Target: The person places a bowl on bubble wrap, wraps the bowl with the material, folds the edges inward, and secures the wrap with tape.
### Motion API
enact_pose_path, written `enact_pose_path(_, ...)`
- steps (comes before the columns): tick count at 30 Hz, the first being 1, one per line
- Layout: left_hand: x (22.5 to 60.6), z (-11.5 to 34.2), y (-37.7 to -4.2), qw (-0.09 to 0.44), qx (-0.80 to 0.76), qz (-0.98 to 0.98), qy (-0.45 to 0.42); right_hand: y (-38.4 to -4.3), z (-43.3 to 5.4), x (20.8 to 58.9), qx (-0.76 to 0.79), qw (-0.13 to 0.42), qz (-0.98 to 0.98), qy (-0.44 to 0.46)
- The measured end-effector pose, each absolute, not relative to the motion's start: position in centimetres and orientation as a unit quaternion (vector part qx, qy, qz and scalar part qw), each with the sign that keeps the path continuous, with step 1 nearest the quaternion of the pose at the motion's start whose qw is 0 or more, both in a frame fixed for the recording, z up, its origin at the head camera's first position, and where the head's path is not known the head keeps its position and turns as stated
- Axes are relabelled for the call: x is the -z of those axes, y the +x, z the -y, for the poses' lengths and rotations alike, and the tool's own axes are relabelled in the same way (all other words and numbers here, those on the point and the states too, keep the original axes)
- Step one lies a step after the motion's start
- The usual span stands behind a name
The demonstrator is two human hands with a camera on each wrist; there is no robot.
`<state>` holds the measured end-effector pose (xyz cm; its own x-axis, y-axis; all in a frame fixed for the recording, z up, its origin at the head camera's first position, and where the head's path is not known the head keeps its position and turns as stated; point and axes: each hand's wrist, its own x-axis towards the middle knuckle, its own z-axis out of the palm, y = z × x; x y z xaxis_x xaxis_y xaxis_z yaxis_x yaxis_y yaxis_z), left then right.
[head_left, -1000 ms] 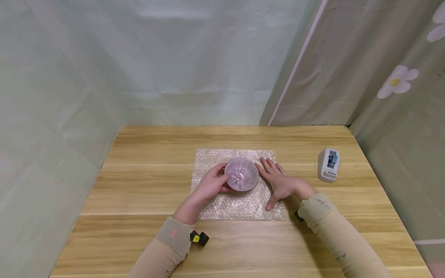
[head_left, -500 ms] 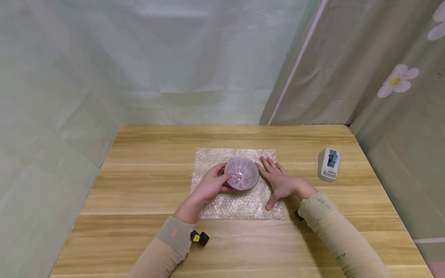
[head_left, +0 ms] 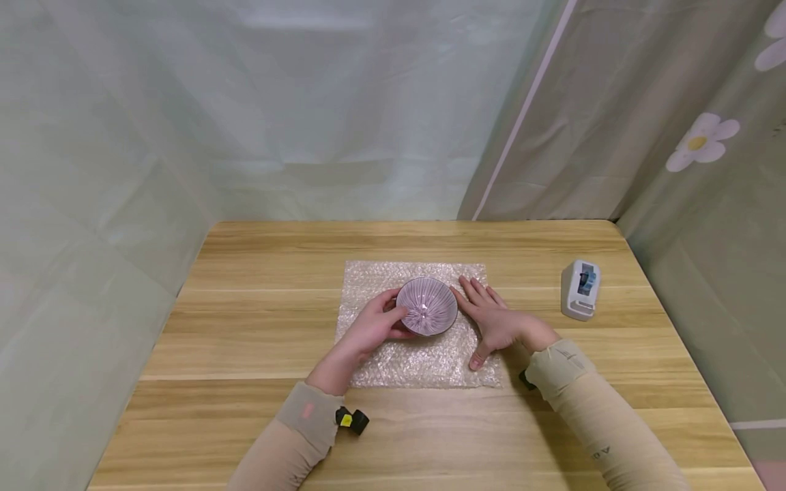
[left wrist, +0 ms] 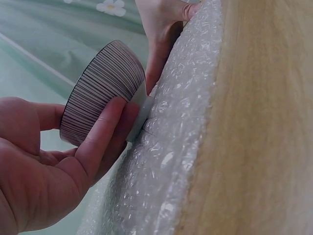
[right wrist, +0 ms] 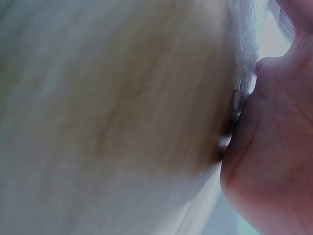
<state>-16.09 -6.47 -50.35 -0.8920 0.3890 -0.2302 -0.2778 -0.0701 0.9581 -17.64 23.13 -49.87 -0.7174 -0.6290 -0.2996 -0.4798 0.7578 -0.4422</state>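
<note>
A striped bowl [head_left: 428, 305] stands upright on a sheet of bubble wrap [head_left: 405, 365] in the middle of the table. My left hand [head_left: 376, 322] grips the bowl from the left, thumb over the rim and fingers under its side. In the left wrist view the dark-lined outer wall of the bowl [left wrist: 100, 90] shows, with its pale foot on the bubble wrap [left wrist: 171, 122]. My right hand [head_left: 494, 327] rests with fingers spread on the right part of the wrap, its fingertips close beside the bowl. The right wrist view holds mostly the palm [right wrist: 274, 147] and blurred wood.
A white tape dispenser [head_left: 580, 292] with blue tape stands on the right of the wooden table [head_left: 258, 327]. Pale curtains [head_left: 344, 123] hang behind and at both sides of the table. Each wrist carries a small black camera [head_left: 353, 420].
</note>
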Motion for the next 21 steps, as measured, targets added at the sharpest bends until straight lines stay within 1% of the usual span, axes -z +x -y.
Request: enact_pose_path(21, 50.39, 6.69, -16.11, 0.237, -0.726, -0.645, 0.035, -17.7, -22.99, 50.0, 0.167, 0.231, -0.911, -0.298)
